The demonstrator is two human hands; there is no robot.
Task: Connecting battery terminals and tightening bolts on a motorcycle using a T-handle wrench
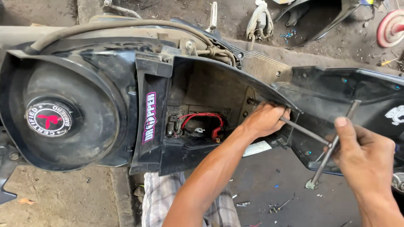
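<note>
A black scooter body [84, 84] lies on its side with its open storage compartment [202, 84] facing me. Red wires [202, 115] and a connector sit at the compartment's bottom. My left hand [265, 122] reaches into the compartment's right side and is closed around the shaft of a metal T-handle wrench [303, 130]. The wrench tip meets the inner wall by a bolt hole. My right hand [364, 157] grips the wrench's cross handle, thumb up along the bar, in front of the black side panel [336, 88].
A round sticker [49, 119] marks the black cover at left. Loose body panels [311, 17] and a red disc [391, 27] lie on the concrete at the top. Small screws and bits [277, 206] are scattered on the ground below. Checked cloth [164, 197] shows by my arm.
</note>
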